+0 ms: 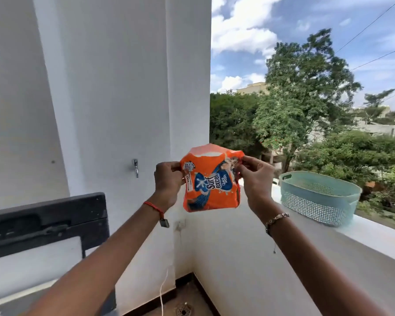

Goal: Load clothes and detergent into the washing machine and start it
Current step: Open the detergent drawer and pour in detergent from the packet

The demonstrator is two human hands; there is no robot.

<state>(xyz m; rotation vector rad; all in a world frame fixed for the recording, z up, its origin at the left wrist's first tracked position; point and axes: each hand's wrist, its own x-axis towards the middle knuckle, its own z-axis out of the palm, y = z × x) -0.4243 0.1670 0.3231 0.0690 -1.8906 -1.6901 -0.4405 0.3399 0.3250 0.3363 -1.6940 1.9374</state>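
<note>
Head cam only, so one angle: the orange detergent packet (pixel 211 181) is held up in mid-air at about chest height, print facing the camera. The left hand (pixel 168 181) pinches its upper left corner with fingers curled in. The right hand (pixel 257 179) pinches the upper right corner the same way. White shows at the top edge, so my guess is the mouth is being pulled open from both sides to get it ready for pouring. Down and to the left of the packet is what looks like the washing machine's dark lid (pixel 46 222), tipped up, which would make sense if the tub is open for loading, but the tub itself is out of shot. Just right of the packet a teal laundry basket (pixel 319 197) sits on the white ledge (pixel 374 238), and I can't see any clothes in it.
</note>
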